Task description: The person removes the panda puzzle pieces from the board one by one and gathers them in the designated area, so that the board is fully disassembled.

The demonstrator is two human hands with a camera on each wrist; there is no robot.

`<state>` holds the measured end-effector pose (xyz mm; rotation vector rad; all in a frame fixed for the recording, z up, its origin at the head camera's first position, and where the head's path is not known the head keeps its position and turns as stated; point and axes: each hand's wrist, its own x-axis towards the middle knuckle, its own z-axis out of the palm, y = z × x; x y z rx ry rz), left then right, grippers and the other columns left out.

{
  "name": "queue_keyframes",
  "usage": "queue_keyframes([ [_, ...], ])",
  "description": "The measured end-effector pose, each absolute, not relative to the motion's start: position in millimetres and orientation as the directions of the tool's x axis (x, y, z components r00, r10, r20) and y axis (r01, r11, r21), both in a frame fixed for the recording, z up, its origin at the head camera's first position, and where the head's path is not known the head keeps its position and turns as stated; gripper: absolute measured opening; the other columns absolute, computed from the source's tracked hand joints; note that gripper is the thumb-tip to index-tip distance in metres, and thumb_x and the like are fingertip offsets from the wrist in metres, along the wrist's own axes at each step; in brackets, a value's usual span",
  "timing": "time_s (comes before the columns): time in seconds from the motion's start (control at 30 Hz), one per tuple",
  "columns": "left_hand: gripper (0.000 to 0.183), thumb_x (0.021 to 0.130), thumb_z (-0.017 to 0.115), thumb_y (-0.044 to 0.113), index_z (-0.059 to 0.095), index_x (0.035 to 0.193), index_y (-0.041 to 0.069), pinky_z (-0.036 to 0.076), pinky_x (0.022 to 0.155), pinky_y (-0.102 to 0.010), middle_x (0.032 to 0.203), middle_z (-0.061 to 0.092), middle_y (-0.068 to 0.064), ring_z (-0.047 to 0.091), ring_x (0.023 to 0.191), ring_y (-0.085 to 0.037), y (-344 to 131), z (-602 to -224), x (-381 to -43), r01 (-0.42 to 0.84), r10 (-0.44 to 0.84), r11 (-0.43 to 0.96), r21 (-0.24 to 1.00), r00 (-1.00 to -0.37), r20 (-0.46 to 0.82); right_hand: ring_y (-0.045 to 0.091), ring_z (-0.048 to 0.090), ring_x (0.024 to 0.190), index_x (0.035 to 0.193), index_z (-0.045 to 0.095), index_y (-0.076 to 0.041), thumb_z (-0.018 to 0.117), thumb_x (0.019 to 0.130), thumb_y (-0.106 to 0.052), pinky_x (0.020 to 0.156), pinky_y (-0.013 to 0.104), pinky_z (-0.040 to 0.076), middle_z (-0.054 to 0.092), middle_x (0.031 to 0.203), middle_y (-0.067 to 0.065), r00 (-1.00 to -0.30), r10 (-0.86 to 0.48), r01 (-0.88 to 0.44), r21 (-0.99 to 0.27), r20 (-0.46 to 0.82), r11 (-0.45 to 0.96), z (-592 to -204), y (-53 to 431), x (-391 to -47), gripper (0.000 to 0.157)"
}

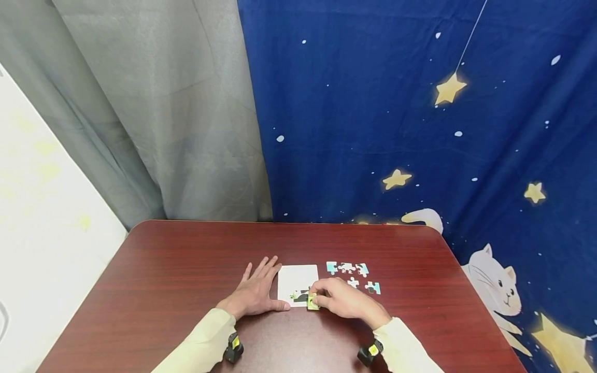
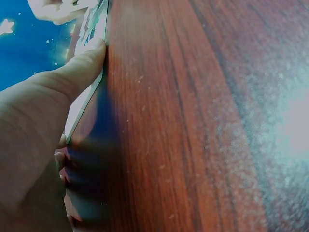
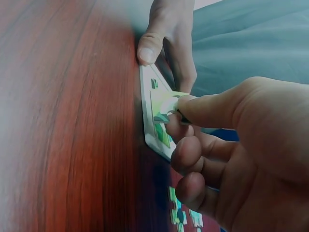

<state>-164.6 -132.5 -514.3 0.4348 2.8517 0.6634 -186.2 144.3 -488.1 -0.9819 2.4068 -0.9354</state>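
A square white puzzle board point(image 1: 297, 275) lies on the table. My left hand point(image 1: 253, 296) rests at its left side with fingers spread, its thumb point(image 2: 89, 60) on the near left corner. Between thumb and fingertips, my right hand point(image 1: 342, 299) pinches a yellow-green puzzle piece point(image 3: 161, 102) over the board's near right corner. In the right wrist view this piece is tilted up from the board. Some puzzle pieces with black and green print point(image 1: 300, 297) lie along the board's near edge, partly hidden by the right hand.
Several loose puzzle pieces point(image 1: 346, 268) lie to the right of the board, just beyond the right hand. The reddish-brown wooden table point(image 1: 186, 259) reaches back to a grey curtain point(image 1: 163, 129) and a blue curtain with stars point(image 1: 350, 129).
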Motion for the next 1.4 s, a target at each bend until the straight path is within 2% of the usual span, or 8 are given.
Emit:
queue_keyframes([
  [0.23,0.115,0.079,0.085,0.067,0.038,0.164,0.005,0.011,0.132,-0.072,0.178,0.026,-0.012,0.021,0.167,-0.038,-131.6,-513.6,-164.5,0.240,0.323,0.851,0.467,-0.941,-0.104,0.001,0.055,0.082,0.105,0.078,-0.018,0.062,0.107,-0.016,0.076,0.022,0.047,0.067,0.092,-0.010,-0.682,-0.718,-0.494,-0.635,-0.141,0.594,-480.7,163.2,-182.2,0.016],
  [0.4,0.115,0.079,0.086,0.065,0.038,0.164,0.004,0.010,0.132,-0.072,0.178,0.026,-0.013,0.021,0.167,-0.039,-131.8,-512.2,-164.6,0.243,0.324,0.846,0.474,-0.941,-0.097,0.000,0.053,0.074,0.105,0.080,-0.014,0.063,0.104,-0.008,0.068,0.021,0.046,0.069,0.087,-0.008,-0.706,-0.693,-0.467,-0.639,-0.147,0.611,-480.9,176.2,-183.6,0.017],
  [0.5,0.114,0.080,0.086,0.063,0.038,0.164,0.004,0.010,0.131,-0.073,0.178,0.026,-0.014,0.021,0.167,-0.040,-132.5,-512.4,-165.2,0.247,0.327,0.845,0.474,-0.940,-0.095,-0.001,0.053,0.068,0.106,0.078,-0.009,0.067,0.100,-0.005,0.062,0.019,0.045,0.070,0.081,-0.006,-0.727,-0.672,-0.432,-0.667,-0.141,0.607,-483.8,182.1,-184.6,0.013],
  [0.6,0.113,0.080,0.087,0.062,0.038,0.164,0.003,0.009,0.131,-0.073,0.178,0.025,-0.014,0.020,0.167,-0.040,-132.9,-512.4,-165.2,0.245,0.327,0.844,0.477,-0.940,-0.095,-0.001,0.056,0.068,0.105,0.074,-0.006,0.071,0.097,-0.004,0.062,0.019,0.045,0.072,0.080,-0.003,-0.743,-0.656,-0.404,-0.690,-0.136,0.601,-487.3,185.3,-185.1,0.008],
  [0.73,0.115,0.079,0.086,0.065,0.038,0.164,0.004,0.010,0.132,-0.071,0.178,0.025,-0.013,0.020,0.167,-0.038,-132.6,-511.9,-164.6,0.238,0.322,0.848,0.474,-0.941,-0.102,-0.001,0.056,0.070,0.097,0.068,-0.010,0.076,0.095,-0.006,0.062,0.019,0.045,0.071,0.081,-0.004,-0.768,-0.629,-0.398,-0.681,-0.118,0.614,-489.4,186.0,-184.7,0.009],
  [0.9,0.116,0.079,0.086,0.066,0.038,0.164,0.005,0.011,0.132,-0.071,0.179,0.025,-0.012,0.021,0.167,-0.037,-132.4,-512.5,-164.1,0.234,0.318,0.850,0.472,-0.942,-0.107,-0.003,0.053,0.069,0.091,0.067,-0.015,0.077,0.094,-0.006,0.062,0.020,0.044,0.067,0.079,-0.008,-0.794,-0.603,-0.438,-0.613,-0.079,0.657,-490.1,185.4,-183.2,0.014],
  [1.07,0.116,0.079,0.086,0.066,0.037,0.165,0.005,0.010,0.132,-0.071,0.179,0.025,-0.012,0.021,0.167,-0.037,-132.5,-512.1,-164.0,0.233,0.319,0.849,0.474,-0.941,-0.108,-0.004,0.053,0.073,0.088,0.068,-0.018,0.077,0.092,-0.006,0.066,0.020,0.045,0.066,0.082,-0.011,-0.816,-0.576,-0.457,-0.549,-0.054,0.700,-491.8,186.0,-181.8,0.016],
  [1.4,0.116,0.079,0.086,0.067,0.038,0.164,0.005,0.011,0.132,-0.071,0.179,0.025,-0.012,0.020,0.167,-0.037,-133.4,-514.7,-164.7,0.235,0.319,0.851,0.470,-0.942,-0.107,-0.003,0.055,0.073,0.089,0.068,-0.020,0.075,0.095,-0.009,0.068,0.021,0.046,0.067,0.084,-0.013,-0.815,-0.578,-0.473,-0.533,-0.038,0.702,-489.2,176.4,-187.6,0.015],
])
